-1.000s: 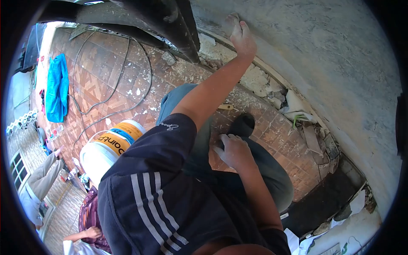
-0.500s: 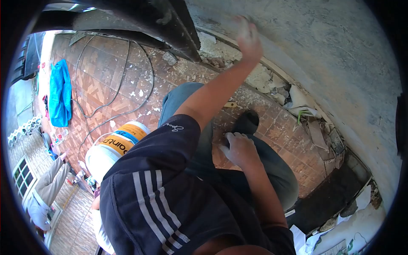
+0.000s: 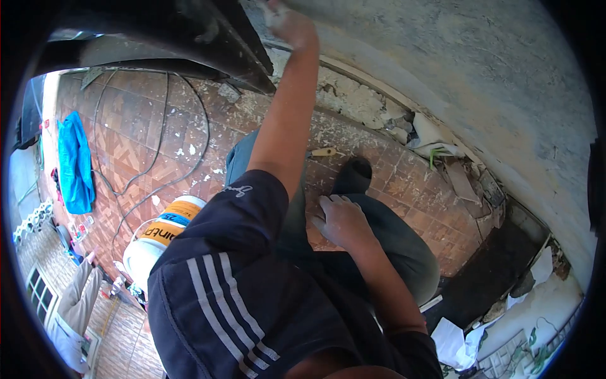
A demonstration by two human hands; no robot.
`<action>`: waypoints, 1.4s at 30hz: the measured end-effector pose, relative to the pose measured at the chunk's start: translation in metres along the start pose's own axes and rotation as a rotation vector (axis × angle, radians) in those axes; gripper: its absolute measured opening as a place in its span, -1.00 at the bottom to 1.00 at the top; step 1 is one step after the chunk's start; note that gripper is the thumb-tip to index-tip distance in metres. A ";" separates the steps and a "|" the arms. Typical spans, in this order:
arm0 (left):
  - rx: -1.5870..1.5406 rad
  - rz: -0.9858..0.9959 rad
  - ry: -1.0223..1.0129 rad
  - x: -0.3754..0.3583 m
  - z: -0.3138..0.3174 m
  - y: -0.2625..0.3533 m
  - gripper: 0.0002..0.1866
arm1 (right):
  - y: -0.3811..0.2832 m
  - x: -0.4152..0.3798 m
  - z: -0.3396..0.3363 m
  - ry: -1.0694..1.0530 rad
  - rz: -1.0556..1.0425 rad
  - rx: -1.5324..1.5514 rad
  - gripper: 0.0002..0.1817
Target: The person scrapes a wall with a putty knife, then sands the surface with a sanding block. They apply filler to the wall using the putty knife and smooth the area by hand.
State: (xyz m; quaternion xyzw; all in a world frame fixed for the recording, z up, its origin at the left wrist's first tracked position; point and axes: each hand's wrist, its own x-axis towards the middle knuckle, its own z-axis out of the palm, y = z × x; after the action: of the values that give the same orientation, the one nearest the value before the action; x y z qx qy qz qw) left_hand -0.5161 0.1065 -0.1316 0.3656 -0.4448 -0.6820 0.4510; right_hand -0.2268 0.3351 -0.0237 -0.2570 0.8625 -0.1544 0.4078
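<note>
My left hand point(image 3: 291, 26) is stretched up against the grey plastered wall point(image 3: 480, 82), close beside the dark metal beam point(image 3: 183, 38). Its fingers are blurred at the top edge of the view, so I cannot tell what they hold, if anything. Whitish dust coats the skin. My right hand point(image 3: 344, 222), also dusty, rests palm down with loose fingers on my bent leg point(image 3: 398, 243), holding nothing. On the tiled floor beyond my legs lies a tool with a yellowish handle point(image 3: 324, 152), near my dark-shod foot point(image 3: 353, 175).
Rubble and broken plaster point(image 3: 353, 101) run along the wall's foot. A white paint bucket point(image 3: 142, 256) stands at my left. A cable point(image 3: 205, 120) loops across the floor near a blue cloth point(image 3: 76, 164). Another person's legs point(image 3: 79, 290) show at far left.
My left hand has swept along the wall, leftward and up in view, towards the beam. My right hand stays on my leg. The view has shifted slightly.
</note>
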 end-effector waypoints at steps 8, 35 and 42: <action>0.264 0.303 -0.872 -0.214 -0.038 -0.090 -0.73 | 0.012 0.002 -0.003 0.039 0.080 -0.002 -0.63; 0.526 -0.094 -0.288 -0.156 -0.037 -0.080 -0.69 | 0.001 -0.012 0.008 0.034 0.049 0.134 -0.61; -0.067 0.080 0.069 -0.011 -0.018 -0.032 -0.49 | -0.016 -0.017 0.006 -0.014 0.013 0.182 -0.55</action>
State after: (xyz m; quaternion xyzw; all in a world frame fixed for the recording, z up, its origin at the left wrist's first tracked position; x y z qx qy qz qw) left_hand -0.5056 0.1187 -0.1669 0.3556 -0.4200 -0.6649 0.5051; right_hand -0.2079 0.3314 -0.0090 -0.2142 0.8437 -0.2274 0.4365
